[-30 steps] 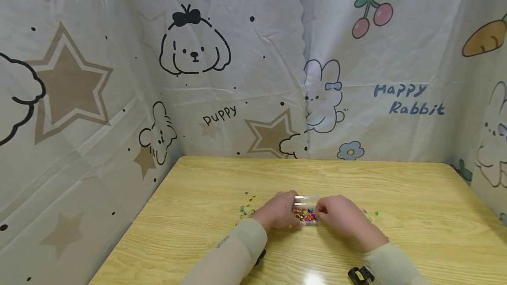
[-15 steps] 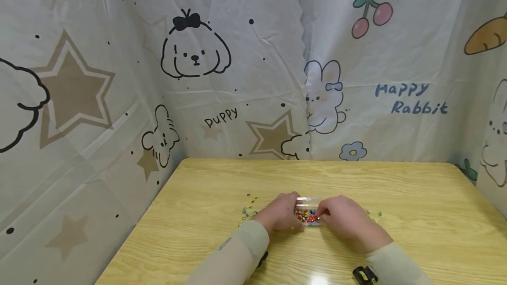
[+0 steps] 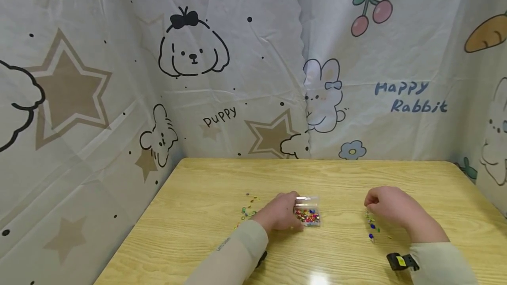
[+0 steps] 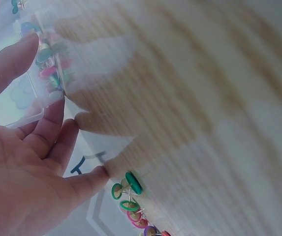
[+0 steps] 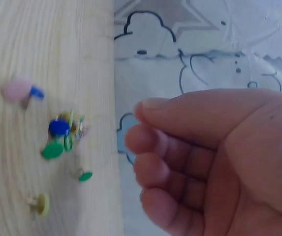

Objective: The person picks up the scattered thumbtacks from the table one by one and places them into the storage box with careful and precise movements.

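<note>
My left hand (image 3: 281, 212) holds the left side of a small clear plastic box (image 3: 319, 222), its lid standing raised at the back. Many coloured thumbtacks (image 3: 309, 217) fill the box. In the left wrist view, the thumb and fingertips rest at the edge of the box (image 4: 25, 119). Away to the right, my right hand (image 3: 394, 208) is over a loose group of thumbtacks (image 3: 372, 226), fingers curled and thumb tip against the index finger. Blue, green and yellow tacks (image 5: 58, 128) lie beside it in the right wrist view. I cannot tell whether a tack sits between those fingertips.
Green thumbtacks (image 3: 243, 210) and other colours are scattered left of the left hand, partly behind the wrist. All of this lies on a wood-grain table (image 3: 214, 179), with a printed cloth (image 3: 237, 78) hanging behind and at the sides.
My right hand has left the box and moved right, to above the right-hand tacks, uncovering several of them. The left hand and the box have stayed in place.
</note>
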Available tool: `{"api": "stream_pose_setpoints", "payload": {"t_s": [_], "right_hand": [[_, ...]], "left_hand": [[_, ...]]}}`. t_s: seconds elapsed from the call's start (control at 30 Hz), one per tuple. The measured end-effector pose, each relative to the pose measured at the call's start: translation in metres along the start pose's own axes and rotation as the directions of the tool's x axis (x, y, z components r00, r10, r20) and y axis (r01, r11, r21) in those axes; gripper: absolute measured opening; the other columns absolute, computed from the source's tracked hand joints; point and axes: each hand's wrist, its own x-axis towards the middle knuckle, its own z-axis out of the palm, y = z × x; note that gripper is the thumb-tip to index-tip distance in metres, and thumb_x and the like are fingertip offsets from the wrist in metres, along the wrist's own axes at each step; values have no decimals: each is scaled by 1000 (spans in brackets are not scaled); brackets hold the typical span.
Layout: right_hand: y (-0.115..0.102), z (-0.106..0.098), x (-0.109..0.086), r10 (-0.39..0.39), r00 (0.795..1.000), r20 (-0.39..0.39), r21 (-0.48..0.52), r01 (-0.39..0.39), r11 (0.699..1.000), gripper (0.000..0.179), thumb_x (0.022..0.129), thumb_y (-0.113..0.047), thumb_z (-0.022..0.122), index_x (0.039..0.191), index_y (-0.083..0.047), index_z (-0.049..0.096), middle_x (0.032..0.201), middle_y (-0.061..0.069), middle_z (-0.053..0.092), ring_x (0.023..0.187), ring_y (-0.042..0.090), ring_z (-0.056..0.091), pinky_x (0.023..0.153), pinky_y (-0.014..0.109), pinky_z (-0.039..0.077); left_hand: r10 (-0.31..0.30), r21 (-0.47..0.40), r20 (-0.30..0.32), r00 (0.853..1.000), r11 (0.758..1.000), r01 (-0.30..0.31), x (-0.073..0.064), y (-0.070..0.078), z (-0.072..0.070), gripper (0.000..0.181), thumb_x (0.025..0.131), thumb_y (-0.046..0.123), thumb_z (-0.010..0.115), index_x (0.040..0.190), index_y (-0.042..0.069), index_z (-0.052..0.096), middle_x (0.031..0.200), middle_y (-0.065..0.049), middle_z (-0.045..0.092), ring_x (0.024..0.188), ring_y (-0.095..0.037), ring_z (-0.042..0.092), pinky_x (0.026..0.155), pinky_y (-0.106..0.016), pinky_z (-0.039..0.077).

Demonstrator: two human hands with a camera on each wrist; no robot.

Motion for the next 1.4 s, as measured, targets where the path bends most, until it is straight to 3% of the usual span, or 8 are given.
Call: {"api": "stream_pose_setpoints", "payload": {"t_s": [0.37,0.67,1.0,1.17,1.4], "right_hand": [[12,9,-4,67,991,116,54,-74,996,16,82,3,57,83,-12,63,82,0,59,76,20,52,69,40,43],[15,18,-3,56,994,98,21,-58,998,15,84,0,62,77,-13,59,74,0,54,69,19,50,66,38,40],[15,13,-6,45,998,52,-7,-45,999,19,91,-7,60,74,-15,58,70,-2,53,67,17,48,66,38,39],[-1,13,-5,14,1000,16,17,-15,1000,17,94,-10,59,78,-16,60,72,-4,54,67,15,49,65,37,41],[-42,24,6,-76,997,0,75,76,994,17,95,-11,64,80,-19,63,72,-8,56,64,12,50,64,35,44]], "left_hand": [[9,16,-9,1000,1000,-9,1,0,2,73,72,30,94,132,13,56,113,1,59,107,-16,55,96,-37,48],[10,-13,-14,1000,1000,-10,-2,-1,2,73,71,27,95,132,13,57,110,1,59,101,-15,54,92,-37,49],[13,-38,-2,1000,999,-13,0,-1,5,73,72,27,95,132,12,57,112,-1,59,104,-17,56,94,-38,48],[12,-37,-3,1000,999,-12,-1,-2,4,75,71,26,94,134,10,56,117,-4,59,107,-20,56,96,-41,48],[17,-56,-5,1000,998,-18,3,0,0,77,69,24,95,133,9,56,119,-7,57,106,-22,56,95,-42,48]]}}
